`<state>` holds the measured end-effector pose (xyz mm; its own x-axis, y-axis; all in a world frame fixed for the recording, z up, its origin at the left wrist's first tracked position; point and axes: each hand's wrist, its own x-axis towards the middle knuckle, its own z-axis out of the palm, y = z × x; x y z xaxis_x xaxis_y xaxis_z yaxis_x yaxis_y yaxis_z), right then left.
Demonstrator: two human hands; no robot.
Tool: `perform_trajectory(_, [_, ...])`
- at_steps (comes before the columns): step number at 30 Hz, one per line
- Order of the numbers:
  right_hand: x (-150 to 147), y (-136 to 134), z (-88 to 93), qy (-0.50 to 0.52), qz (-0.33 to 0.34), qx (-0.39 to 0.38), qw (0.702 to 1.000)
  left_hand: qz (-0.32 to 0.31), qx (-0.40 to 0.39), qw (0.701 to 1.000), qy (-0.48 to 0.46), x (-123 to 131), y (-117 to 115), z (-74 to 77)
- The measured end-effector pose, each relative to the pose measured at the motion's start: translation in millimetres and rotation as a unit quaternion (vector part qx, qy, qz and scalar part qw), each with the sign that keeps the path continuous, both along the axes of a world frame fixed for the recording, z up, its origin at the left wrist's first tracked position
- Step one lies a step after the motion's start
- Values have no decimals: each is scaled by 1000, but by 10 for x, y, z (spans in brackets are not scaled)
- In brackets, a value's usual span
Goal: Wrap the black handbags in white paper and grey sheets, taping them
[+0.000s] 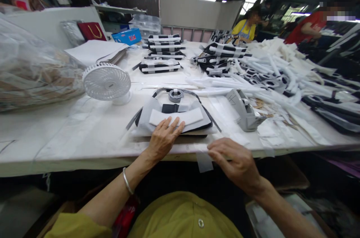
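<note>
White padding strip (192, 116) lies across the grey-and-black bag panel (146, 112) on the bench (92, 140). Our left hand (163, 139) is flattened over the strip's near edge, fingers extended, clasping nothing. Our right hand (237, 163), near the panel's right front corner, has fingertips at a translucent tape piece (205, 162); we cannot tell whether they pinch it. We judge the step as securing the strip; the next move calls for steady left-hand pressure and a clean tape pickup.
</note>
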<state>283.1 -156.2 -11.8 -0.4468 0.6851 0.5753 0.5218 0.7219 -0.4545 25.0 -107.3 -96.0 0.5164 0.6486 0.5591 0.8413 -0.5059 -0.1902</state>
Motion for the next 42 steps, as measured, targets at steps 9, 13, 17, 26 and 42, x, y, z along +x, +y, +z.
perform_trajectory(9, [-525,1014,355,-97,50,-50,993,4,-19,1000,6,1,-19,35])
perform_trajectory(13, [-361,1187,-128,-147,89,-16,985,1,-43,999,-4,11,-39,14])
perform_trajectory(17, [-220,1177,-459,-81,78,-7,994,-2,-113,994,-4,26,-80,134])
perform_trajectory(26, [-221,1156,-581,-65,65,-9,996,-39,-298,942,150,411,323,982])
perform_trajectory(42, [-205,1233,-337,-37,56,-154,986,22,-309,947,-85,421,564,525])
